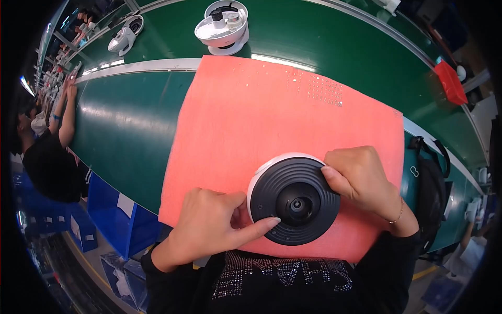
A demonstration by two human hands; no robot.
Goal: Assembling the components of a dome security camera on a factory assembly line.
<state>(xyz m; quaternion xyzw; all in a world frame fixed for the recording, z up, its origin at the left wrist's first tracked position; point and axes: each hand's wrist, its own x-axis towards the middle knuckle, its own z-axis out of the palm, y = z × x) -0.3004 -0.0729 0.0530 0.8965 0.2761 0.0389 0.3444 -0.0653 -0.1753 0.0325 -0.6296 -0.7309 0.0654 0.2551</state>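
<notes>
A round white base with a black ribbed disc (266, 182) and a hollow centre lies on the pink foam mat (235, 120), close in front of me. My left hand (214, 220) grips its left side, the thumb stretched over the black face beside the centre recess and the other fingers curled at the rim. At the upper right, my right hand (361, 175) pinches the edge, thumb on the black disc; its other fingers are folded, and what lies under them is hidden.
Beyond the mat, a white appliance part (222, 31) stands on the green line (314, 31), with another white unit (125, 35) farther left. A red bin (451, 82) is at the right. A black backpack (431, 193) sits right of the mat; blue bins (110, 209) stand lower left, near a co-worker (52, 165).
</notes>
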